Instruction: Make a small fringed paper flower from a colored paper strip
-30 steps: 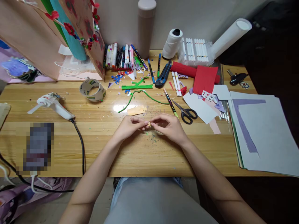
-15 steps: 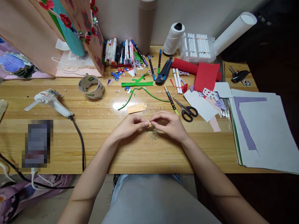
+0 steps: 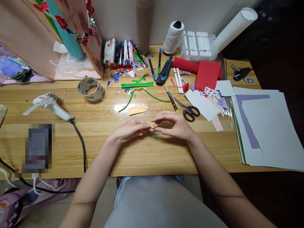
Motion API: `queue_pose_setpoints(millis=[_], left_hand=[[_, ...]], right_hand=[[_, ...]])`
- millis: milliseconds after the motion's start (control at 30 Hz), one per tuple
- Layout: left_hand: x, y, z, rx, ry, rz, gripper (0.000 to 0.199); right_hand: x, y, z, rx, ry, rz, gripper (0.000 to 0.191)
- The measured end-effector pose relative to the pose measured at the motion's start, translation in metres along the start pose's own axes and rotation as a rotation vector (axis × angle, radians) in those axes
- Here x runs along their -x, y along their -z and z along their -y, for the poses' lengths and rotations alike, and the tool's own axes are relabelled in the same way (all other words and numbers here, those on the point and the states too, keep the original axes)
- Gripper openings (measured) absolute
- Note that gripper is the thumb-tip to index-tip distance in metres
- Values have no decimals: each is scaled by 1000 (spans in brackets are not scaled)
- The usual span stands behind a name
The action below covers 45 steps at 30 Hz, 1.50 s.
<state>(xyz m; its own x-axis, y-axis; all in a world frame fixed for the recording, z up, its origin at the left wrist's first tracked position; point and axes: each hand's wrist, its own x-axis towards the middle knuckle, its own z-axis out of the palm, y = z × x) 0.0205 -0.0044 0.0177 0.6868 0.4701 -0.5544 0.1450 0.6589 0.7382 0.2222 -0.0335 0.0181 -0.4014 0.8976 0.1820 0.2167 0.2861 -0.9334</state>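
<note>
A small crumpled piece of yellow-orange paper is pinched between the thumb and fingers of my left hand. My right hand is curved around its right side, with thumb and forefinger parted and their tips close to the paper. Just beyond my hands lies a flat yellow-orange strip. Behind that strip, a thin green twisted stem and a flat green paper strip rest on the wooden table.
Black scissors, a marker and paper scraps lie to the right. A stack of white sheets is farther right. At the left are a tape roll, a white glue gun and a blurred phone.
More of the small paper piece now shows between my hands. My right thumb and forefinger have parted from their pinch, and my left hand still grips the piece. The view has shifted slightly.
</note>
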Motion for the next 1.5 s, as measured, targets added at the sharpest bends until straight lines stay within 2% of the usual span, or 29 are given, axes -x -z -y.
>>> queue_pose_setpoints(millis=[267,533,667,800,1000,1233,1500], left_hand=[[-1,-5,-1,45,4,81,32],[-1,-3,2,42,10,112,31],[-2,-3,3,67,10,133,31],[-2,-5,2,59,-6,116,32],[-3,-8,0,89,-27,64,32],[-6,-5,4,143,-59,39,25],[-7,-1,8,8,-138,-4,20]], right_hand=[[2,1,-2,55,71,-44,10],[2,-1,-3,40,96,-77,9],[2,2,-3,40,115,-48,11],[2,5,-1,97,144,-16,17],[3,3,0,162,184,-50,17],[4,1,-1,158,148,-69,16],[3,-1,1,104,80,-54,15]])
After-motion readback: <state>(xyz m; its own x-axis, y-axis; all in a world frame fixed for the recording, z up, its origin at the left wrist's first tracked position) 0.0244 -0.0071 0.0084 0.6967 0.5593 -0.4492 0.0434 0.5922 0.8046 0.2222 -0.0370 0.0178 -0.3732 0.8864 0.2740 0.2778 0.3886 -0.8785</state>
